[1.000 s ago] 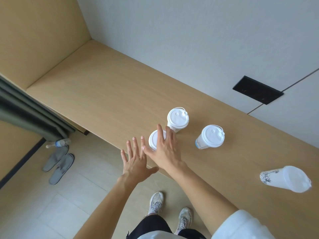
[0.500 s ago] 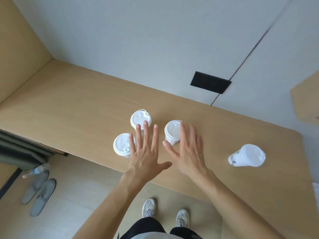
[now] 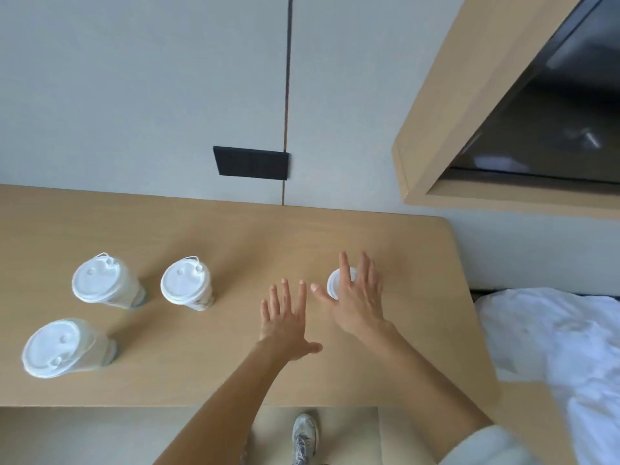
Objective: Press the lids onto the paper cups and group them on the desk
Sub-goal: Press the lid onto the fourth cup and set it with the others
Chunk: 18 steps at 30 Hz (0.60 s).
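Three white paper cups with lids on stand grouped at the left of the wooden desk: one at the back left, one beside it, one nearer the front edge. A fourth lidded cup stands apart on the right. My right hand lies flat over this cup with fingers spread, hiding most of it. My left hand hovers open just left of it, holding nothing.
The desk ends at the right, where white bedding lies close by. A wooden frame with a dark screen hangs on the wall above right. A black wall plate sits above the desk's back edge.
The view swung right. Both hands left the three grouped cups and moved right; my right hand now covers the fourth cup that stood apart.
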Each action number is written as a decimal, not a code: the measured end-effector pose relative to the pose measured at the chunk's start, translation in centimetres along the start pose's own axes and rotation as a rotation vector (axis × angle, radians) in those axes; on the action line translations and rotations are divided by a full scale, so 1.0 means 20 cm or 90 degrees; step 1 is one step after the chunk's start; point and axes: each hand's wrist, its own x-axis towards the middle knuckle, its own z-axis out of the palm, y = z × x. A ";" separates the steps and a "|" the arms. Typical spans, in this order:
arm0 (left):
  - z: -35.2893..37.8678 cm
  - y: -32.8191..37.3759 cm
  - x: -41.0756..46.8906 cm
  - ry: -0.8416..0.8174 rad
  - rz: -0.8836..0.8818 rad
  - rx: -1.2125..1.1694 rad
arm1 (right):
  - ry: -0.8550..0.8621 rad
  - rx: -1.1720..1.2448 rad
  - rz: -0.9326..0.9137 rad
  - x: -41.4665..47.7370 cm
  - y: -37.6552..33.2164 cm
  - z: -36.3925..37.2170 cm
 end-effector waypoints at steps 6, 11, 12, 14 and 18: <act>0.02 0.16 0.12 -0.018 -0.035 0.011 | -0.006 0.041 -0.014 0.07 0.06 0.08; 0.03 0.18 0.07 -0.010 -0.008 0.042 | -0.041 0.083 -0.050 0.03 0.08 0.11; 0.04 0.17 0.04 -0.009 -0.007 0.042 | -0.042 0.083 -0.057 0.00 0.07 0.11; 0.07 0.13 -0.04 -0.011 -0.002 0.037 | -0.034 0.087 -0.075 -0.08 0.04 0.13; 0.19 -0.01 -0.23 -0.018 0.000 0.052 | -0.041 0.079 -0.119 -0.28 -0.05 0.19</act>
